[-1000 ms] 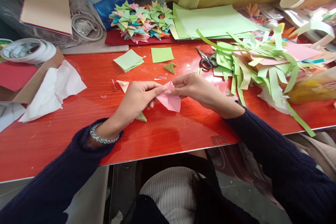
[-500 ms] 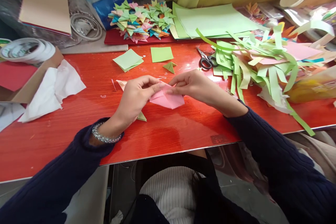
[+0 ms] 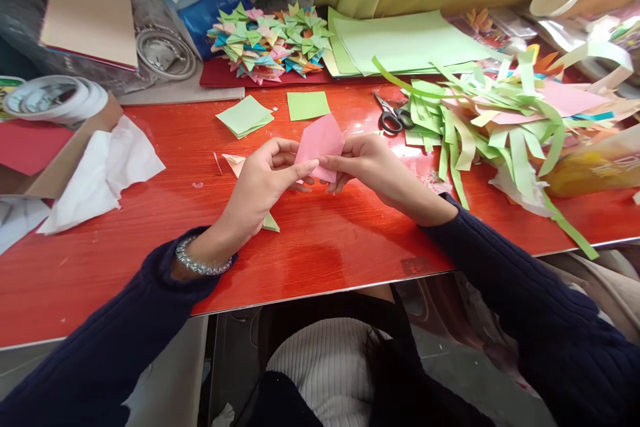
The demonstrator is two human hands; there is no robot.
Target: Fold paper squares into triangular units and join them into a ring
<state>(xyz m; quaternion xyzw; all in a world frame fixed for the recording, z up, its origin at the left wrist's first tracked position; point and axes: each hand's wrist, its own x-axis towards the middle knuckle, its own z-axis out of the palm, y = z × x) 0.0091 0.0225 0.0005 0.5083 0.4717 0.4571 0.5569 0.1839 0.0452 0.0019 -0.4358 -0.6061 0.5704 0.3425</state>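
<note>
Between both hands a pink sheet of paper [image 3: 321,140] is held up a little above the red table, its far end raised. My left hand [image 3: 267,180] pinches its lower left edge with thumb and fingers. The thumb of my right hand [image 3: 367,161] presses the lower right part, fingers curled behind the sheet. Partly under my left hand lie a peach folded paper piece [image 3: 233,163] and a green folded piece [image 3: 271,222]. Beyond the hands are a pale green stack of paper squares [image 3: 245,116] and a brighter green square [image 3: 308,105].
Black-handled scissors [image 3: 393,117] lie beside a heap of green paper strips [image 3: 500,120] on the right. Folded-paper wreaths [image 3: 265,43] and large green sheets [image 3: 405,43] sit at the back. White tape rolls [image 3: 50,99] and crumpled white tissue [image 3: 107,167] are at left.
The pink paper has turned so its loose end now points away from me instead of toward me. It covers the spot where a small green folded triangle showed. My right hand shifted slightly left.
</note>
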